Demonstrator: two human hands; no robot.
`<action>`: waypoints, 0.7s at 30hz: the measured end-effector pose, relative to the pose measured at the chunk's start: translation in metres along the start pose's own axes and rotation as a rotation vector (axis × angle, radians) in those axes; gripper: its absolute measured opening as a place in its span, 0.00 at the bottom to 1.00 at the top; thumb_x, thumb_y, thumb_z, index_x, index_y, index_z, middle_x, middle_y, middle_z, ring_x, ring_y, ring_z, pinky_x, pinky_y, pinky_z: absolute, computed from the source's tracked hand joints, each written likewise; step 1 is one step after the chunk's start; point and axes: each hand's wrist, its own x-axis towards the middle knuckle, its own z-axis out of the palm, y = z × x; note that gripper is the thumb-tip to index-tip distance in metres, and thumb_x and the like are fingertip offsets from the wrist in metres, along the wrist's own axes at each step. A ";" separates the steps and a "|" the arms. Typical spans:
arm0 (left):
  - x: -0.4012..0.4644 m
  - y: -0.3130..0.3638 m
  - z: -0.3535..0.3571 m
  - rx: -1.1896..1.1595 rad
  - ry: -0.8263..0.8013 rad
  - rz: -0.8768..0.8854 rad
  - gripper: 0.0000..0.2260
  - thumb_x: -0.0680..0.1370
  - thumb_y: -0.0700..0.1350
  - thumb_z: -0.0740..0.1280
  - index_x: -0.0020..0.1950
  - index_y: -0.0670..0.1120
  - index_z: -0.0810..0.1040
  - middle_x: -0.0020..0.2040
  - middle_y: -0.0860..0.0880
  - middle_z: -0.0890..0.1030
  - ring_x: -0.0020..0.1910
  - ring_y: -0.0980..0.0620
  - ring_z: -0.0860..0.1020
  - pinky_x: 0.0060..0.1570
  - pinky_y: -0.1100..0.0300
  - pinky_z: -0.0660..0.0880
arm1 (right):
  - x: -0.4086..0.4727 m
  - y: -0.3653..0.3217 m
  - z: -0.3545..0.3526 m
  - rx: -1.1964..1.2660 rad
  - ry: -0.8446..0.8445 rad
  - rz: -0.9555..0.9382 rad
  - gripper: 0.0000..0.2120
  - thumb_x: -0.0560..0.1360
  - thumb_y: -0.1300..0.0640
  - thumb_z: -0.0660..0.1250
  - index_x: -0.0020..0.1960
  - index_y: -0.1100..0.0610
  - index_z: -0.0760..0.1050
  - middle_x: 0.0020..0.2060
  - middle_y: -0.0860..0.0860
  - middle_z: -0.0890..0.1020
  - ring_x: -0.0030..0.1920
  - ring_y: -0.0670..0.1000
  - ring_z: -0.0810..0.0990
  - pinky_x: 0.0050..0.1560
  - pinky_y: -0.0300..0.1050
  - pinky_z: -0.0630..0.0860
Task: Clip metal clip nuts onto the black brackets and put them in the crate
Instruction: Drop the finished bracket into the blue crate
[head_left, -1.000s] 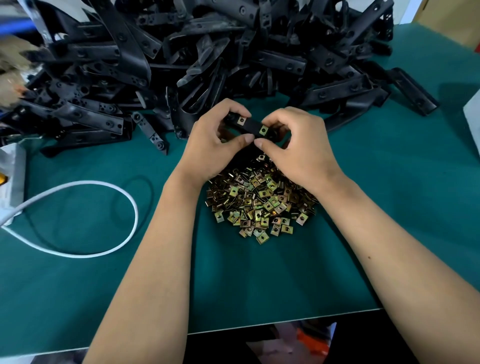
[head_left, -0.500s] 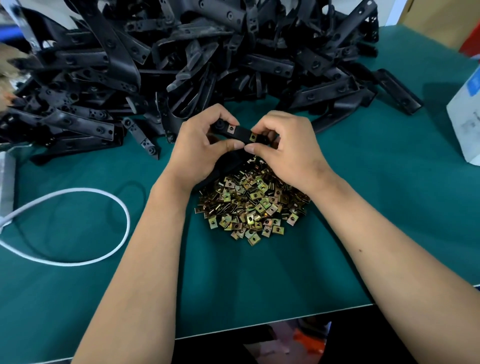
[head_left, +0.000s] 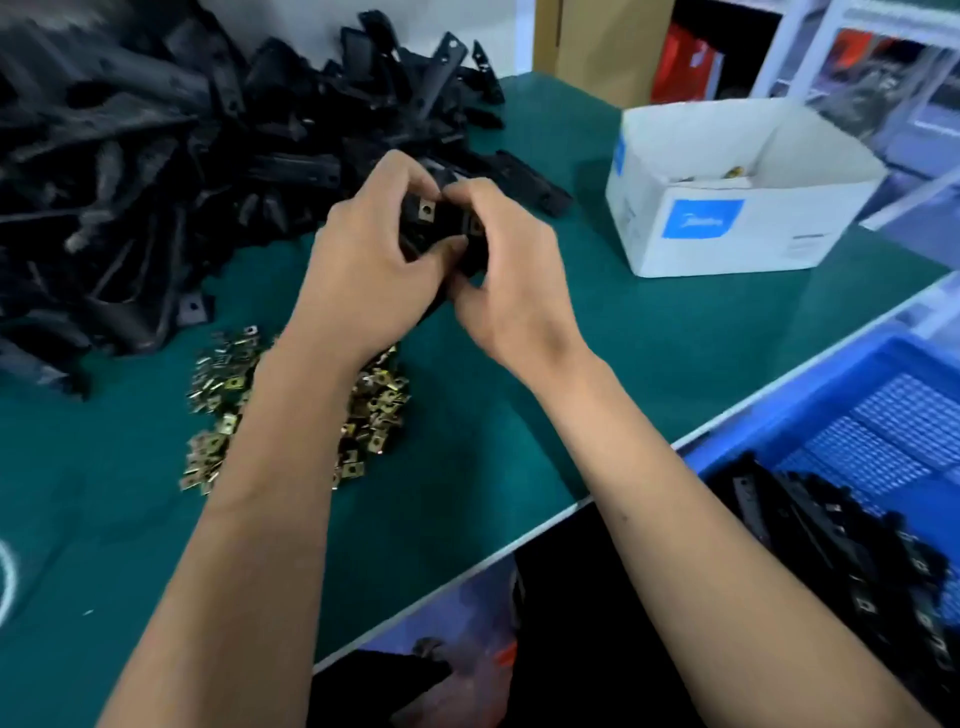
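1. Both hands, left (head_left: 358, 270) and right (head_left: 511, 270), fingers curled round one black bracket (head_left: 449, 221), centre frame; clip nut (head_left: 425, 209) seated, likely for pressing home.
2. Blue crate (head_left: 810, 415) lower right, within reach for drop-off.
3. Loose clip nuts (head_left: 218, 384) lower left, under left forearm.

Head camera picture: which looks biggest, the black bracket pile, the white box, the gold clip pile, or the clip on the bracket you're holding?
1. black bracket pile
2. white cardboard box, though it sits farther away, so its true size is unsure
3. gold clip nut pile, partly hidden by the left arm
4. clip nut on the held bracket
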 end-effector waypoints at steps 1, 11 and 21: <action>0.004 0.020 0.017 -0.018 -0.029 0.022 0.15 0.74 0.50 0.73 0.56 0.50 0.72 0.45 0.58 0.80 0.46 0.53 0.78 0.47 0.53 0.74 | -0.006 0.007 -0.019 -0.032 0.048 0.036 0.24 0.67 0.65 0.69 0.62 0.55 0.78 0.55 0.48 0.84 0.56 0.51 0.82 0.54 0.53 0.78; -0.025 0.197 0.222 0.124 -0.550 0.338 0.27 0.78 0.57 0.70 0.71 0.46 0.66 0.58 0.40 0.81 0.58 0.35 0.80 0.51 0.46 0.75 | -0.164 0.131 -0.219 -0.237 0.556 0.718 0.14 0.73 0.47 0.71 0.54 0.55 0.81 0.40 0.53 0.85 0.43 0.52 0.83 0.46 0.48 0.78; -0.101 0.175 0.313 0.250 -0.960 0.365 0.16 0.82 0.52 0.68 0.65 0.45 0.75 0.63 0.42 0.76 0.61 0.38 0.77 0.57 0.46 0.75 | -0.321 0.215 -0.271 -0.567 0.225 1.457 0.25 0.79 0.43 0.71 0.70 0.56 0.78 0.63 0.63 0.80 0.68 0.65 0.73 0.68 0.56 0.73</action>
